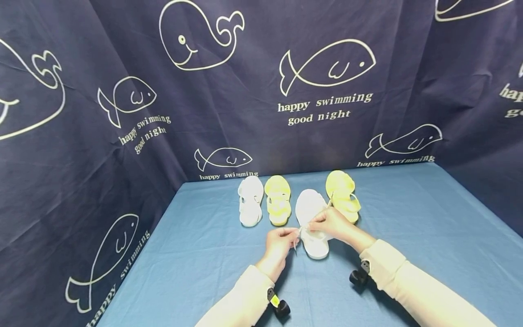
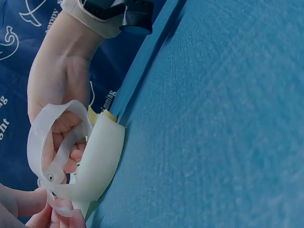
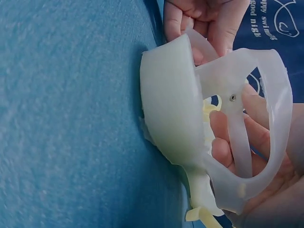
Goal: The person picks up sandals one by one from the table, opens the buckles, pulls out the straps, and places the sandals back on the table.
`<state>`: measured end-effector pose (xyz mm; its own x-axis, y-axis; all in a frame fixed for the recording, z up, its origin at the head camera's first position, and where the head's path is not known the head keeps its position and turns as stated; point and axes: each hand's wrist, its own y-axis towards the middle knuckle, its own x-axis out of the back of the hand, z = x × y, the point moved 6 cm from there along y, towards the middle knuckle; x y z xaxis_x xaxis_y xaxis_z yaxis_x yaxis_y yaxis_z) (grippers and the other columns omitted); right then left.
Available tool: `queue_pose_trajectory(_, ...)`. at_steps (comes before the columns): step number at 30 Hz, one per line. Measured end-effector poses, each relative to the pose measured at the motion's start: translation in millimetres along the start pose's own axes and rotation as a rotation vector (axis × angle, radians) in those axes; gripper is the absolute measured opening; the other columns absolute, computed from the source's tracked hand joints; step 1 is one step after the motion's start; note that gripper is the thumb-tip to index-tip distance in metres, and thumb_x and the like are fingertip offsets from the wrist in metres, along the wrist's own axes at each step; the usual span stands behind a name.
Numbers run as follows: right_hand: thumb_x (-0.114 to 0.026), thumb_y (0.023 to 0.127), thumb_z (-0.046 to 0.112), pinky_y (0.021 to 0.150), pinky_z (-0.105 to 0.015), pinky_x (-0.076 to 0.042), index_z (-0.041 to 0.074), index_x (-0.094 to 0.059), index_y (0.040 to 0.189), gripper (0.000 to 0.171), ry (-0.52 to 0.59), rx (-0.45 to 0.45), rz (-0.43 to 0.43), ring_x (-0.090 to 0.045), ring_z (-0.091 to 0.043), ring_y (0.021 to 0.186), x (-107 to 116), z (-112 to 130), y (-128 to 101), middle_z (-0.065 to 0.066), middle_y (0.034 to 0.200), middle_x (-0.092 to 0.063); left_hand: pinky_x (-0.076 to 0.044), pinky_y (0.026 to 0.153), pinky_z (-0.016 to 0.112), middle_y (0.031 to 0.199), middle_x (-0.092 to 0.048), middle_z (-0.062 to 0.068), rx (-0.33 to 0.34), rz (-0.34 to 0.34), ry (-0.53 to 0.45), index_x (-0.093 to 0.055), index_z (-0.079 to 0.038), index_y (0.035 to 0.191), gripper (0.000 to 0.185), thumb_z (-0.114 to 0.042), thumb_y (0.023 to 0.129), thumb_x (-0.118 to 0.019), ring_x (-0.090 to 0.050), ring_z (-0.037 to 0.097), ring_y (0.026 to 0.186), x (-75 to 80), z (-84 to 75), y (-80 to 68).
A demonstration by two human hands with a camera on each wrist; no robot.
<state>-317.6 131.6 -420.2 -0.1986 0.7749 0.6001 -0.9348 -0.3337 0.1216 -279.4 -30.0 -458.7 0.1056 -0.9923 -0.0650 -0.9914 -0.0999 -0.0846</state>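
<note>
A white sandal (image 1: 316, 247) lies on the blue cloth between both hands, its heel towards the person. My left hand (image 1: 278, 250) pinches the loose end of its ankle strap between thumb and fingers, at the sandal's left side. From the right, my right hand (image 1: 337, 222) reaches over the sandal, its curled fingers gripping the strap near a small snap stud (image 3: 232, 98). The right wrist view has the translucent strap (image 3: 280, 99) looping up around those fingers. In the left wrist view the sandal's thick heel (image 2: 104, 152) stands on the cloth.
Another white sandal (image 1: 250, 204) and a yellow sandal (image 1: 278, 202) lie side by side to the left. A second yellow sandal (image 1: 340, 184) sits just right of the worked one, partly behind the right hand. Dark printed curtains (image 1: 261, 113) rise behind the blue cloth (image 1: 204, 245).
</note>
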Motion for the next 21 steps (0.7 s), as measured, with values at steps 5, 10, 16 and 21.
queue_pose_trajectory(5, -0.072, 0.082, 0.011, 0.062, -0.017, -0.048, -0.003, -0.076, 0.088, 0.016, 0.059, -0.009, 0.013, -0.059, -0.007, 0.072, -2.1, -1.5, -0.9, -0.01, 0.08, -0.074, -0.05, 0.056, 0.02, 0.068, -0.067, 0.007, -0.026, -0.012, -0.019, -0.069, 0.016, 0.094, 0.015, 0.005, 0.085, -0.065, -0.057, 0.008, 0.057, -1.7, -0.8, 0.1)
queue_pose_trajectory(10, -0.072, 0.082, 0.01, 0.062, -0.018, -0.049, -0.005, -0.075, 0.09, 0.017, 0.094, -0.026, 0.021, -0.06, -0.007, 0.07, -3.7, -2.5, -0.7, -0.011, 0.08, -0.074, -0.048, 0.056, 0.02, 0.064, -0.064, 0.004, -0.04, -0.026, -0.02, -0.07, 0.015, 0.091, 0.013, 0.006, 0.085, -0.063, -0.055, 0.007, 0.056, -3.8, -1.2, 1.2)
queue_pose_trajectory(16, -0.072, 0.082, 0.01, 0.06, -0.019, -0.049, -0.005, -0.075, 0.091, 0.018, 0.1, -0.045, 0.027, -0.059, -0.006, 0.068, -5.7, -0.4, -0.8, -0.011, 0.078, -0.074, -0.049, 0.055, 0.021, 0.063, -0.064, 0.005, -0.056, -0.063, -0.013, -0.071, 0.013, 0.087, 0.01, 0.007, 0.084, -0.064, -0.055, 0.008, 0.054, -5.0, -4.1, 0.6)
queue_pose_trajectory(21, -0.073, 0.082, 0.011, 0.06, -0.019, -0.048, -0.005, -0.075, 0.089, 0.018, 0.092, -0.047, 0.03, -0.057, -0.007, 0.069, -4.9, 0.5, -0.9, -0.01, 0.078, -0.074, -0.049, 0.055, 0.022, 0.063, -0.065, 0.008, -0.097, -0.101, 0.036, -0.072, 0.011, 0.085, 0.007, 0.006, 0.082, -0.067, -0.054, 0.009, 0.054, -6.1, -7.1, 1.2)
